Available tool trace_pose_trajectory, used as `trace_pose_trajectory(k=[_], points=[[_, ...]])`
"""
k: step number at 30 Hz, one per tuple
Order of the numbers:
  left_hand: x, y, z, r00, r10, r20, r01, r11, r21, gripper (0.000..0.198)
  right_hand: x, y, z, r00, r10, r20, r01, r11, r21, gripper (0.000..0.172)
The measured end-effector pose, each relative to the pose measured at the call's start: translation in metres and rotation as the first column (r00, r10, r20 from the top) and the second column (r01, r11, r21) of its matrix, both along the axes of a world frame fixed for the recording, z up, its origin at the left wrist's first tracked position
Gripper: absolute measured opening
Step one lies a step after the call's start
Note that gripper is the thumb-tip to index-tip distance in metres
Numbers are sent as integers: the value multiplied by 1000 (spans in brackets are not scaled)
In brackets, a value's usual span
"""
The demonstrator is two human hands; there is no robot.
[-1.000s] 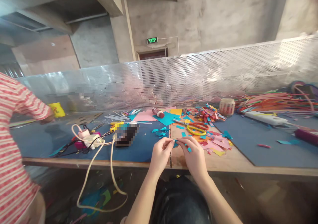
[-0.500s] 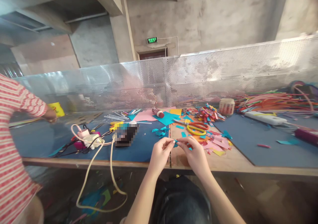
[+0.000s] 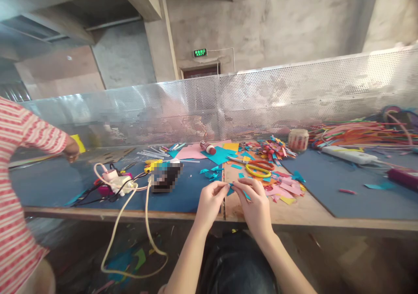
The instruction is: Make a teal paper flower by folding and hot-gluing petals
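Observation:
Between my two hands is a small piece of blue paper point(image 3: 230, 190), pinched at the fingertips just above the table's front edge. My left hand point(image 3: 211, 198) is closed on its left side, thumb against forefinger. My right hand point(image 3: 254, 200) pinches it from the right, and its fingers hide much of the piece. Beyond my left hand lie several folded blue paper pieces point(image 3: 211, 172). Scissors with yellow and orange handles point(image 3: 257, 171) lie past my right hand, beside a heap of pink, yellow and orange paper scraps point(image 3: 285, 186).
At left, a power strip point(image 3: 122, 184) with plugs and a looping cable sits near a blurred dark object point(image 3: 166, 177). A glue bottle point(image 3: 207, 147), coloured sheets point(image 3: 189, 151) and a jar point(image 3: 298, 140) stand farther back. A person in a striped shirt point(image 3: 19, 155) is at far left.
My right hand has shifted slightly, its fingers angled differently over the blue paper, and more of the paper shows. The person at left has moved an arm a little to the right.

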State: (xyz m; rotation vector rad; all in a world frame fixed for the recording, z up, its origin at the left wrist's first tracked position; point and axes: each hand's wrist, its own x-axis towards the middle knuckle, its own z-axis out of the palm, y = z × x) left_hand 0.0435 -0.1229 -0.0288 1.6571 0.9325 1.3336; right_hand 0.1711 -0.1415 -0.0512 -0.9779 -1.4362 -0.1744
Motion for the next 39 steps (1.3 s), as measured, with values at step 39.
trace_pose_trajectory(k=[39], points=[[-2,-1,-2,1000,3,3,-3,1000,5,23,9,-6,0,958,10,286,-13,1000,9,12]])
